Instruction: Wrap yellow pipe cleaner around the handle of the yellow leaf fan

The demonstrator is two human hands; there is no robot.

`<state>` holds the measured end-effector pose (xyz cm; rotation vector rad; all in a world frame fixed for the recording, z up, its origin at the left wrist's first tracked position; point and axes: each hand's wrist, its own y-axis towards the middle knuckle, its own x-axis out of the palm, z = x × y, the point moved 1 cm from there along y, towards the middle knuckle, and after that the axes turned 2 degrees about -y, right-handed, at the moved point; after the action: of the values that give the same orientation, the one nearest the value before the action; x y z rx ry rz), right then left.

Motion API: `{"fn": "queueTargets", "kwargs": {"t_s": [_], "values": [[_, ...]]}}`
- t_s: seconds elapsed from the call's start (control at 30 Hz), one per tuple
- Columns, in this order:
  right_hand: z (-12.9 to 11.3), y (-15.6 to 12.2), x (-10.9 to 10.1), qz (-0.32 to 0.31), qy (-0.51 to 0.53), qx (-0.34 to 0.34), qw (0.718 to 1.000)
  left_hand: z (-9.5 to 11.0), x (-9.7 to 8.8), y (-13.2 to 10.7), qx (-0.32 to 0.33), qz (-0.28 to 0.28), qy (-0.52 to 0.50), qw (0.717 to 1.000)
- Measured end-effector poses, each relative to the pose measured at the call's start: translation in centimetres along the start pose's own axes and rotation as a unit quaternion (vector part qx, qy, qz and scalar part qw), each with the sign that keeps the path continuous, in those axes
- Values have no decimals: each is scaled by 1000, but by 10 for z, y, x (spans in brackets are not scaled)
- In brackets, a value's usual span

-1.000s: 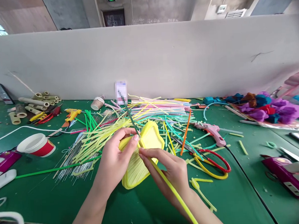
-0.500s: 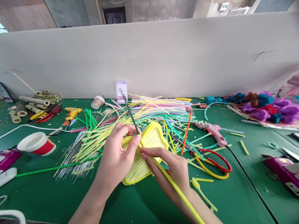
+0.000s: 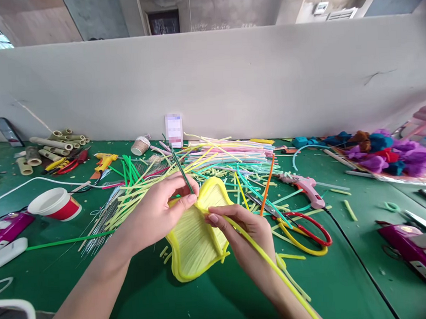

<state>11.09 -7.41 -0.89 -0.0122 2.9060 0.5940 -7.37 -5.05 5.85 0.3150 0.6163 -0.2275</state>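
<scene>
A yellow petal-shaped piece [image 3: 194, 248], with ribbed panels and thick fuzzy rims, hangs between my hands above the green table. My left hand [image 3: 161, 207] is closed, thumb and fingers pinching a thin dark green rod [image 3: 180, 168] where it meets the yellow piece. The rod slants up and to the left. With thumb and forefinger, my right hand [image 3: 247, 226] pinches a long yellow fuzzy strip [image 3: 272, 263] close to that joint. The strip's loose length runs down over my right forearm. My fingertips hide the joint itself.
Red-and-yellow scissors [image 3: 306, 233] and a pink glue gun [image 3: 305, 188] lie to the right. Behind my hands are piled coloured strips [image 3: 230, 151]. A paper cup [image 3: 54, 204] stands left, near a yellow glue gun [image 3: 105, 161]. A phone [image 3: 174, 130] leans on the partition.
The yellow piece has turned and sits lower, showing more of its ribbed face. The dark rod leans further left. My left hand has shifted slightly left, and my right hand remains pinched on the strip.
</scene>
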Motion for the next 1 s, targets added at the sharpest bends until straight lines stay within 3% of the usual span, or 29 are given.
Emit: {"fn": "queueTargets", "kwargs": {"t_s": [0.1,0.2,0.27,0.37,0.57,0.73,0.83,1.0], "values": [[-8,-3,-4,7,-83,-89,993,4,4,-1,-1,26,8,1000],[-18,-6,-10,-16,-177,-214,960,8,7,-3,2,46,25,999],[-23,-6,-14,-37,-224,-252,941,10,8,-5,7,55,40,998],[-28,0,-22,-56,-236,-246,938,13,10,-7,13,60,60,996],[-42,35,-41,-110,-220,-140,959,19,12,-11,25,62,83,994],[-54,60,-48,-143,-261,-162,941,19,13,-10,36,66,84,994],[-58,58,-47,-170,-258,-168,936,17,13,-10,29,68,79,994],[-52,28,-36,-183,-255,-197,929,14,13,-11,25,67,79,994]]}}
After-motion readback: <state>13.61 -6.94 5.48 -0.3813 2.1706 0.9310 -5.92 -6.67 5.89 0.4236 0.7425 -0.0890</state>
